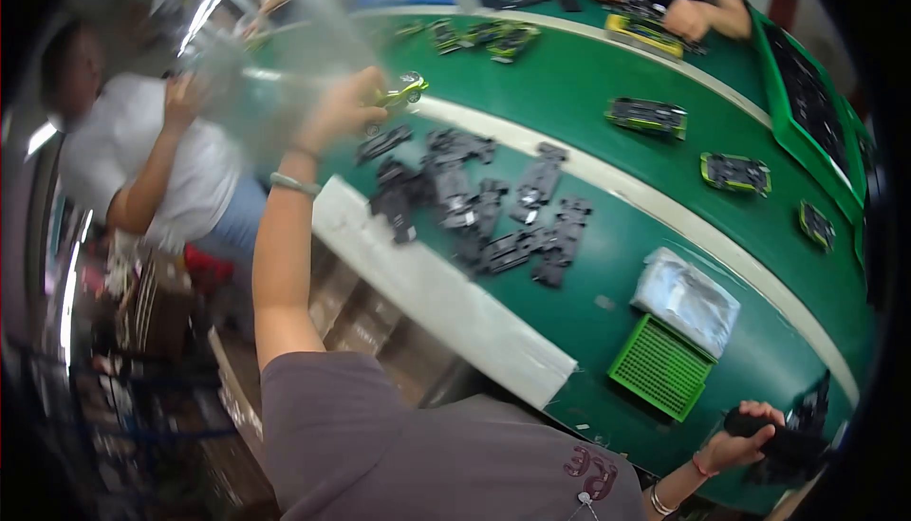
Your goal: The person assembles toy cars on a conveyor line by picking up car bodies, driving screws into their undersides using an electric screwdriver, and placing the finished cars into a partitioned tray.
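My left hand [343, 108], at the end of a stretched-out arm, grips a yellow-green toy car [406, 87] over the green work surface; its fingers are slightly blurred. Low at the right, my right hand [738, 443] is closed round a black object [759, 424], whose kind I cannot make out. More dark parts lie beside that hand. Between my two hands, several black toy car chassis [539, 182] are scattered in a loose cluster. A green grid basket [662, 367] and a clear plastic bag [687, 299] with pale contents lie nearer my right hand.
Across a white divider strip [607, 172], yellow-green cars [647, 117] lie upside down on the green belt. Another person's hands [688, 20] work on a yellow part at the far side. A green crate [807, 103] holds black parts. A person in white [157, 151] stands at left.
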### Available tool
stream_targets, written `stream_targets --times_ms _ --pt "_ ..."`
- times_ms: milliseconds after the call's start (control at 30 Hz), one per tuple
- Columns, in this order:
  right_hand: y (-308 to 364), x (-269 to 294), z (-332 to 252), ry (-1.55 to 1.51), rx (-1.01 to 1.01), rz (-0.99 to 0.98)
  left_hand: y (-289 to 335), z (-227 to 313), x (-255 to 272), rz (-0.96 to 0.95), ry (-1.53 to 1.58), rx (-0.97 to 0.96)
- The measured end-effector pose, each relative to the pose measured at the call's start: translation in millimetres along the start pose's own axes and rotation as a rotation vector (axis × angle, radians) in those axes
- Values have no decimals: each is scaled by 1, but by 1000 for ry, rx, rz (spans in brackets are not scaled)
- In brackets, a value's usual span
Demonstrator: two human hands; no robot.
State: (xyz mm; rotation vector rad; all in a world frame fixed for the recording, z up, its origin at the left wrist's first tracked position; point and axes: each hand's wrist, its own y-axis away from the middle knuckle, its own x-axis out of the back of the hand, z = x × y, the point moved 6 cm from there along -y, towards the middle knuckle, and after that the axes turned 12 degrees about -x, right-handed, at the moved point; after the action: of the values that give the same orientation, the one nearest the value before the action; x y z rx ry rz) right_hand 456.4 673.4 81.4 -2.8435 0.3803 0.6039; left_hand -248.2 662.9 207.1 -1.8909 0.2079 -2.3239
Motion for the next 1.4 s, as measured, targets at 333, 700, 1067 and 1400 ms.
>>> stream_targets --times_ms 333,700,1067,1400 --pt "3 -17 -6 120 136 -22 214 15 28 363 750 325" --pt "3 -19 -6 120 156 -33 251 17 -63 1043 1831 136" --pt "6 -19 -1 131 152 -58 208 3 -76 909 1350 328" --pt "17 -32 -15 163 216 12 170 -56 -78 332 -684 677"
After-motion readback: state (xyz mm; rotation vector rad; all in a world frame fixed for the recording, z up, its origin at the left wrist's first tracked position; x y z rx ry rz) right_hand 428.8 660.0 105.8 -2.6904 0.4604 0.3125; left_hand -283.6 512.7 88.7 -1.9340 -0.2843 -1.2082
